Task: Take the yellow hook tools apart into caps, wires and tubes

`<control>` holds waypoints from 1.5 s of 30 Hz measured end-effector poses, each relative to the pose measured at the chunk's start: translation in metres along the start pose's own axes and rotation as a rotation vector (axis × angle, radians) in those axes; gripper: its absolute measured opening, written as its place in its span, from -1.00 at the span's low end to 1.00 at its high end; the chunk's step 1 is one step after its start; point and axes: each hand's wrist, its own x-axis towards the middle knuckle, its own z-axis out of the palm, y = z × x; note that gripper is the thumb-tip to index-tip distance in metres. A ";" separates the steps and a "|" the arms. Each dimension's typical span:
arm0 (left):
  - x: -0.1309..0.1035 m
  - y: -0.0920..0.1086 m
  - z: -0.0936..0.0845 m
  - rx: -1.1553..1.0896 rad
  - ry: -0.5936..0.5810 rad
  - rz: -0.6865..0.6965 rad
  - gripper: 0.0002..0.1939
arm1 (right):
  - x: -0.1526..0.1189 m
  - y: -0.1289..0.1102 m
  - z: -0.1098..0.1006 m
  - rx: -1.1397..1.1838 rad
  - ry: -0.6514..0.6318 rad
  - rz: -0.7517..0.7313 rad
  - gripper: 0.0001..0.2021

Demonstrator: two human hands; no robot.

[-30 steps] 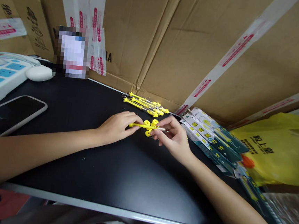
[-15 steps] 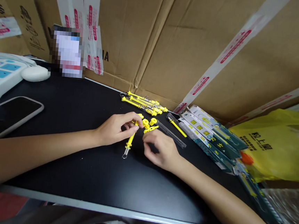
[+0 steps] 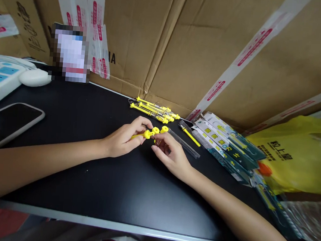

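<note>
Near the middle of the black table, my left hand [image 3: 125,138] is closed on a yellow rod [image 3: 146,134], which points to the right with its knobbed end between my hands. My right hand [image 3: 173,153] is curled just right of that end, fingers pinched on a small thin piece that I cannot make out. Small yellow round caps [image 3: 164,129] lie just beyond my fingertips. Behind them is a pile of yellow rods with metal hooks [image 3: 155,110].
Clear tubes [image 3: 185,143] and another yellow rod [image 3: 191,136] lie to the right, beside stacked printed boxes [image 3: 222,144] and a yellow bag [image 3: 295,154]. On the left are a phone [image 3: 11,124] and a power strip [image 3: 0,84]. Cardboard [image 3: 134,32] stands behind.
The yellow rod in my left hand has swung from pointing toward me to lying sideways, its knobbed end now toward my right hand. My right fingers have moved up to it.
</note>
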 end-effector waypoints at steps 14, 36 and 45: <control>0.002 0.002 -0.002 0.335 -0.029 0.056 -0.81 | 0.004 0.002 -0.003 0.375 0.045 0.182 -0.83; -0.003 -0.006 0.001 0.630 -0.134 0.132 -0.64 | 0.001 -0.007 0.006 0.739 -0.085 0.298 -0.74; -0.002 -0.007 0.002 0.679 -0.230 0.107 -0.57 | -0.003 -0.007 0.011 0.662 -0.080 0.172 -0.75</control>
